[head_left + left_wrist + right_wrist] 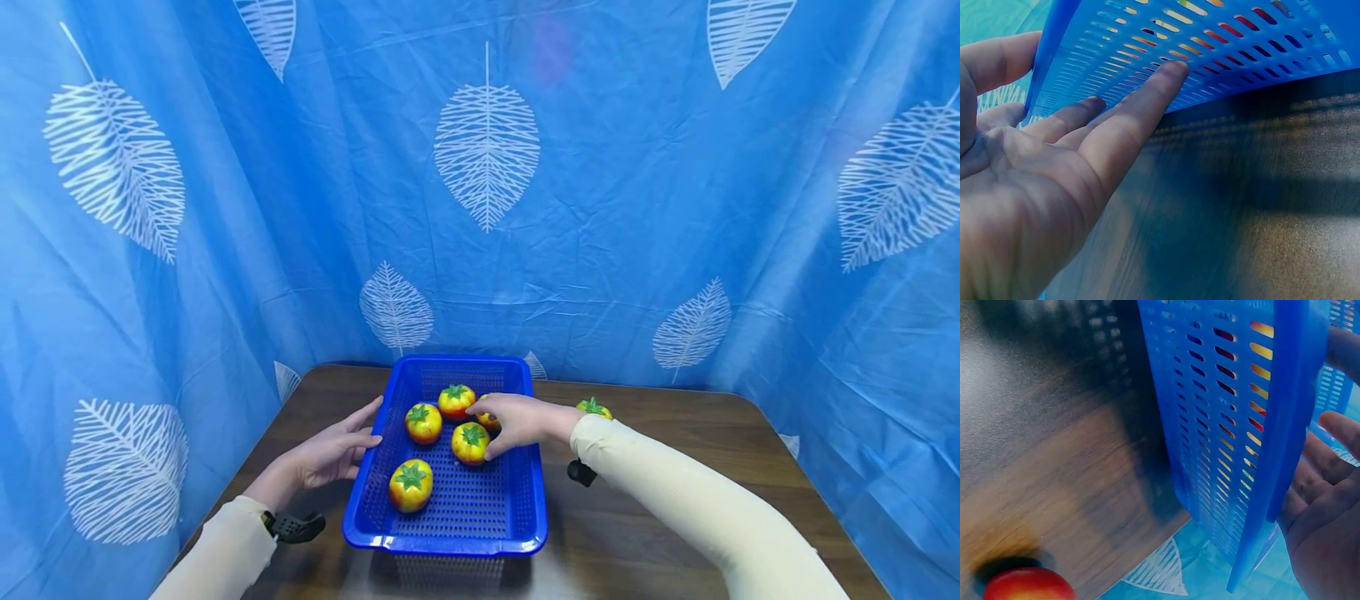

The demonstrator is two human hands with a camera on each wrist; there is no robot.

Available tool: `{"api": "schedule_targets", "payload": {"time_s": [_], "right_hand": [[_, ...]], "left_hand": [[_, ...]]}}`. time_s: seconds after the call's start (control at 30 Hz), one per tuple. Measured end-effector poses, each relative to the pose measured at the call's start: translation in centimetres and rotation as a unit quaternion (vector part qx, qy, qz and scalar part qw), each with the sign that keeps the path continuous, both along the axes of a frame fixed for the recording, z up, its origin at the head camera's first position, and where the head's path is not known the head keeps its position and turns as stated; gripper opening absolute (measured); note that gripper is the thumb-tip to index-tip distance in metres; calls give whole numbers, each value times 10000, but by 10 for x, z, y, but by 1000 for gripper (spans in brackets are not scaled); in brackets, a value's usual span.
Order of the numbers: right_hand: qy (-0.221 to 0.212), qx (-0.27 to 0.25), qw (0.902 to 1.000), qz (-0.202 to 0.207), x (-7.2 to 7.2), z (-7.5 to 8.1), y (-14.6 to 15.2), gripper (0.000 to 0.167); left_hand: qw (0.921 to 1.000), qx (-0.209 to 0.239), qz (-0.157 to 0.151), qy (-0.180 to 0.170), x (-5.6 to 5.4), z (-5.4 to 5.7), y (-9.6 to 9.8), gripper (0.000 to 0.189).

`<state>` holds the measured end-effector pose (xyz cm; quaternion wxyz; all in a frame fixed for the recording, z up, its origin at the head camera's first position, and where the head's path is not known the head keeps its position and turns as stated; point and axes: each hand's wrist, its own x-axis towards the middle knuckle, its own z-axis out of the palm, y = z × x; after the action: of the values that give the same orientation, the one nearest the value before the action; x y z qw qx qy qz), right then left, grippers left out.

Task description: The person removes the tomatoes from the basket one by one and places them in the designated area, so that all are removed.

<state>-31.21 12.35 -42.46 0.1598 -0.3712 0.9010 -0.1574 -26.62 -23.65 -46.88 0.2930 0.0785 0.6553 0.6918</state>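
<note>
A blue perforated plastic basket [446,546] stands on the table with several yellow-and-red, tomato-like fruits in it, each topped by green star-shaped leaves. My left hand [333,454] is at the basket's left side, thumb and index tips at the rim. Its other fingers lie fairly straight along the outer wall in the left wrist view. Over the right rim reaches my right hand [517,421], fingers spread and loosely bent. Its fingertips are close to a leaf-topped fruit [469,444], and it partly covers another fruit [487,413] behind.
One more fruit [594,407] is on the wooden table [675,467] right of the basket, partly hidden by the right forearm; the right wrist view shows a red fruit [1029,587] on the table. A blue leaf-patterned curtain [600,208] surrounds the table's back and sides.
</note>
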Motion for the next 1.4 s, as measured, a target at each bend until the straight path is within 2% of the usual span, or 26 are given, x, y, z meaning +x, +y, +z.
{"api": "schedule_targets", "payload": {"time_s": [0.2, 0.37, 0.57, 1.0, 1.27, 1.4], "right_hand": [[86, 180, 9997, 133, -7, -5, -8, 69], [108, 333, 9988, 345, -8, -8, -16, 68], [223, 621, 9972, 362, -8, -13, -21, 68], [170, 461, 9980, 387, -8, -19, -24, 54], [-35, 471, 9983, 352, -5, -21, -29, 65], [-53, 538, 9977, 408, -4, -21, -30, 64]], "left_hand": [[10000, -22, 11, 32, 0, 0, 0, 86], [10000, -2, 25, -3, 0, 1, 1, 85], [10000, -7, 26, -31, -1, 0, 1, 86], [10000, 45, 5, -8, -1, -1, -1, 86], [10000, 84, -32, -23, 0, 0, -1, 86], [9999, 109, -43, -26, 0, 0, -1, 85]]}}
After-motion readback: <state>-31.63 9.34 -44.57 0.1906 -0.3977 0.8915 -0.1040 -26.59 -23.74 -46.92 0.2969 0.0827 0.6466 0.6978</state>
